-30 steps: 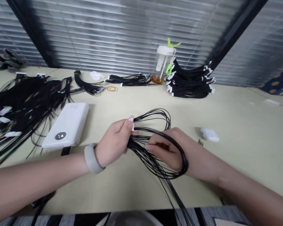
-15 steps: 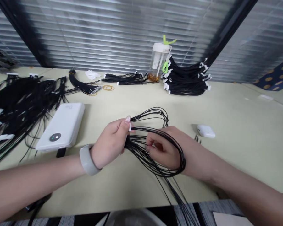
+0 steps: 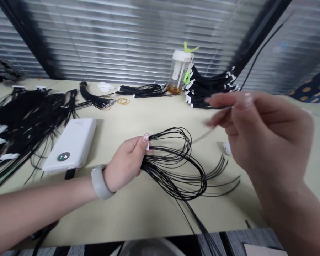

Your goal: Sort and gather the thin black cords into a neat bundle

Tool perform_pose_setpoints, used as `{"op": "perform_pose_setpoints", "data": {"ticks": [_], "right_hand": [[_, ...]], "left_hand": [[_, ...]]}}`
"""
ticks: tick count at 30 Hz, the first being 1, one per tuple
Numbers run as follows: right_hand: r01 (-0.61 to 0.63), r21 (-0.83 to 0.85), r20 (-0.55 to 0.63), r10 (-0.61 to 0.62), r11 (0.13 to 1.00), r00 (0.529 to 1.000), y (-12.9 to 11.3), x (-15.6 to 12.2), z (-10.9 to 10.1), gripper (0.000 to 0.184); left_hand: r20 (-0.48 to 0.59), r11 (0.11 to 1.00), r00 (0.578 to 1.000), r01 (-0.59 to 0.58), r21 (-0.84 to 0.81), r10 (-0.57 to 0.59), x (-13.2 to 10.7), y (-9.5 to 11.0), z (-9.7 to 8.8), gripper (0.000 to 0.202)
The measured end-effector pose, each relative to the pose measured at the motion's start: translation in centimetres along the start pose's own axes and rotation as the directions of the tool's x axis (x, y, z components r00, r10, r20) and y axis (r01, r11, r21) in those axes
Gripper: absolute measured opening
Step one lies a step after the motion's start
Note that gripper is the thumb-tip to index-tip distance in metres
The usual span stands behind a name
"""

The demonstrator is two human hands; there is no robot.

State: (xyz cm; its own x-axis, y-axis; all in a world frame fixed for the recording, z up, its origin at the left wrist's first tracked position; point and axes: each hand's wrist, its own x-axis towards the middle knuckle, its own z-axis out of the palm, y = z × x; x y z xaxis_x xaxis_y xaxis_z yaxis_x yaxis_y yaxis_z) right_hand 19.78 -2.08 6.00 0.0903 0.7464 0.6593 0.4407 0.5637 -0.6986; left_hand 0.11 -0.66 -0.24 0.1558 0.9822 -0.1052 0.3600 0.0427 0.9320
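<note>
My left hand [image 3: 125,163], a grey band on its wrist, is closed around the gathered end of a bundle of thin black cords [image 3: 176,167] that loops out over the pale table [image 3: 149,213]. My right hand [image 3: 256,131] is raised close to the camera, blurred, fingers pinched on a single black cord [image 3: 258,53] that runs up and to the right. Several loose cord ends fan out on the table below it.
A white power bank [image 3: 69,145] lies left of my left hand. A heap of black cords [image 3: 24,121] fills the far left. At the back stand a clear bottle [image 3: 179,73], a stack of tied cord bundles [image 3: 210,90], smaller bundles and rubber bands [image 3: 122,101]. A small white case [image 3: 226,147] is partly hidden.
My right hand has left the loop and lifted up and right toward the camera, drawing one cord out. Cord ends now spread on the table. The left hand stays put.
</note>
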Motion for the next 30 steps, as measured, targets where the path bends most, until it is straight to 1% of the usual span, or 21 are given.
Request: {"op": "perform_pose_setpoints", "data": {"ticks": [1, 2, 4, 5, 6, 7, 8, 9, 11, 13, 16, 19, 22, 25, 30], "right_hand": [[-0.015, 0.054, 0.002, 0.015, 0.998, 1.000, -0.1, -0.1, 0.2, 0.018], [-0.029, 0.088, 0.038, 0.026, 0.996, 0.999, 0.0, -0.2, 0.4, 0.021], [-0.071, 0.072, 0.193, 0.056, 0.995, 0.980, 0.3, -0.4, 0.9, 0.032], [-0.083, 0.026, 0.283, 0.072, 0.996, 0.956, 0.6, -0.5, 1.1, 0.031], [-0.075, -0.040, 0.362, 0.084, 0.996, 0.928, 0.8, -0.7, 1.4, 0.024], [-0.048, -0.109, 0.421, 0.090, 0.993, 0.903, 1.1, -0.8, 1.6, 0.015], [-0.008, -0.167, 0.463, 0.086, 0.986, 0.882, 1.3, -1.0, 1.8, 0.010], [0.034, -0.210, 0.495, 0.076, 0.977, 0.866, 1.4, -1.1, 2.0, 0.010], [0.098, -0.259, 0.527, 0.056, 0.961, 0.848, 1.6, -1.3, 2.3, 0.009], [0.138, -0.283, 0.528, 0.034, 0.949, 0.849, 1.6, -1.4, 2.5, 0.008], [0.176, -0.308, 0.519, 0.010, 0.935, 0.855, 1.5, -1.3, 2.5, 0.013], [0.138, -0.318, 0.550, 0.063, 0.938, 0.832, 1.3, -1.2, 2.4, 0.017], [0.080, -0.306, 0.604, 0.128, 0.949, 0.787, 1.1, -1.0, 2.3, 0.019], [0.041, -0.296, 0.641, 0.167, 0.954, 0.749, 1.1, -1.0, 2.2, 0.020], [0.043, -0.300, 0.655, 0.173, 0.953, 0.736, 1.3, -1.1, 2.3, 0.020]], "left_hand": [[0.000, 1.000, 1.000, -0.001, 0.000, 0.001, 0.0, -0.1, 0.0, 0.046], [0.003, 1.000, 1.000, -0.004, -0.003, 0.004, 0.0, -0.2, 0.0, 0.046], [0.015, 1.000, 1.000, -0.007, -0.013, 0.008, 0.1, -0.3, 0.0, 0.047], [0.021, 1.000, 1.000, -0.007, -0.018, 0.007, 0.1, -0.3, 0.0, 0.047], [0.025, 1.000, 1.000, -0.008, -0.021, 0.008, 0.1, -0.3, 0.0, 0.048], [0.028, 1.000, 1.000, -0.009, -0.020, 0.009, 0.1, -0.3, 0.0, 0.049], [0.026, 1.000, 1.000, -0.012, -0.013, 0.012, 0.1, -0.2, 0.0, 0.049], [0.021, 1.000, 1.000, -0.018, -0.006, 0.018, 0.0, -0.1, 0.0, 0.049], [0.007, 0.999, 0.999, -0.034, 0.012, 0.034, -0.1, 0.2, 0.0, 0.048], [-0.001, 0.999, 0.999, -0.033, 0.019, 0.033, -0.2, 0.4, 0.0, 0.047], [0.010, 1.000, 0.999, -0.031, 0.004, 0.031, -0.2, 0.4, 0.0, 0.047], [0.028, 0.998, 0.997, -0.065, -0.001, 0.065, -0.1, 0.2, 0.0, 0.047], [0.039, 0.996, 0.995, -0.092, 0.002, 0.092, 0.0, 0.1, -0.1, 0.046], [0.037, 0.996, 0.995, -0.087, 0.000, 0.087, -0.1, 0.1, -0.1, 0.046], [0.021, 0.992, 0.992, -0.126, 0.023, 0.125, -0.1, 0.1, 0.0, 0.044]]}}
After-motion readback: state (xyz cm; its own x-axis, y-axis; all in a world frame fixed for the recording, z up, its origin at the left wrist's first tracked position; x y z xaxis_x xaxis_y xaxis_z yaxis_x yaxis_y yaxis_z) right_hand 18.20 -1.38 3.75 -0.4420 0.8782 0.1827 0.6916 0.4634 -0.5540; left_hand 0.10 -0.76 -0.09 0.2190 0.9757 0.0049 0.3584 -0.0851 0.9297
